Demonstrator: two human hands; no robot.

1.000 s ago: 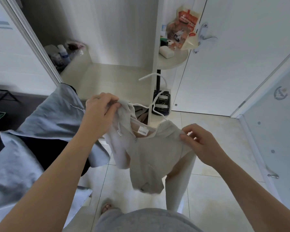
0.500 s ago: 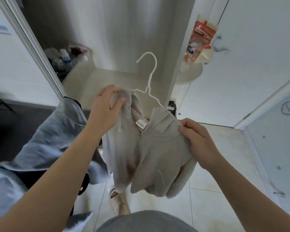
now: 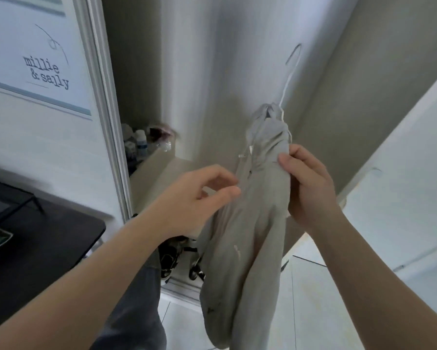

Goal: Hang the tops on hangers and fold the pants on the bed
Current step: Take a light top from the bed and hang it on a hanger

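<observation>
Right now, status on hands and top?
Left hand open beside top. Right hand grips top on white hanger. Hook free, no rail in view.

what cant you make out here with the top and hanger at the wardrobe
All in the head view:
1. Rail: none shows; the frame's top edge cuts the wardrobe off above the hanger hook.
2. Hanger shoulders: hidden inside the top, which the right hand grips.
3. Left hand fingertips: motion blur hides whether they touch the top.
4. Top's lower end: cut off by the bottom edge.
5. Bottles on the shelf: blurred, labels unreadable.
</observation>
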